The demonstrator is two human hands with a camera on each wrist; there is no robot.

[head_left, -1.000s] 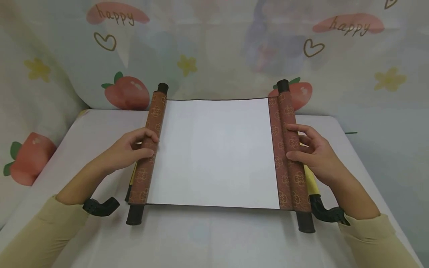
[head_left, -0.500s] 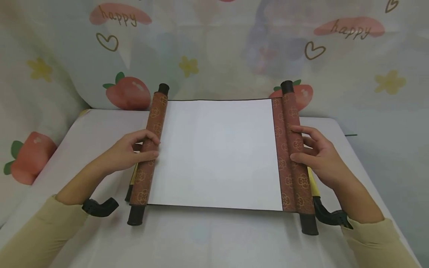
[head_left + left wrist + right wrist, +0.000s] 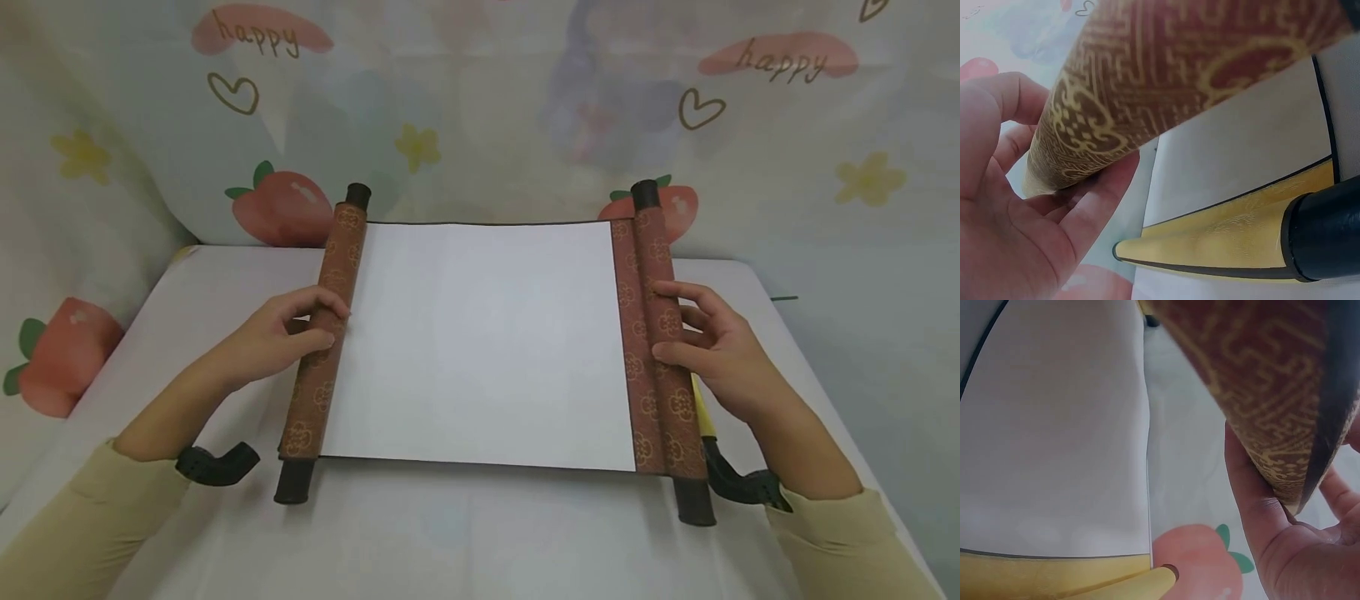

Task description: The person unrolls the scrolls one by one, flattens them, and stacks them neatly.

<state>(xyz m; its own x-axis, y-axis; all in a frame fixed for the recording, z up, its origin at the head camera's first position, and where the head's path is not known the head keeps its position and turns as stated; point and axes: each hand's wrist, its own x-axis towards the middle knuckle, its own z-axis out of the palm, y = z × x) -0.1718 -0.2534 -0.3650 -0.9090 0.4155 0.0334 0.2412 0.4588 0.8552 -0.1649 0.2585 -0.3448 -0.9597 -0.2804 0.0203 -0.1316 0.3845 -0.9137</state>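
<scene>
A hanging scroll [image 3: 480, 342] with reddish-brown, gold-patterned rollers and a blank white sheet is spread between both hands, raised above the table. My left hand [image 3: 273, 333] holds its left roller [image 3: 342, 258] between thumb and fingers. On the other side, my right hand [image 3: 712, 346] pinches the right roller [image 3: 678, 400], where a brown patterned strip borders the sheet. Black knobs cap both rollers. Below lies a second scroll, whose yellow roller [image 3: 1235, 234] and black knob [image 3: 1329, 231] show in the left wrist view. Another yellow roller [image 3: 1122, 587] appears in the right wrist view.
A white tablecloth with printed peaches [image 3: 1197, 559] covers the table [image 3: 480, 542]. Behind it hangs a printed backdrop [image 3: 495, 108] with hearts, stars and "happy" lettering. Black wrist mounts [image 3: 217, 463] sit at both cuffs.
The left roller has shifted slightly left and the right roller slightly right, so a little more white sheet shows between them. Both hands keep their hold; the lower yellow roller at left is now hidden in the head view.
</scene>
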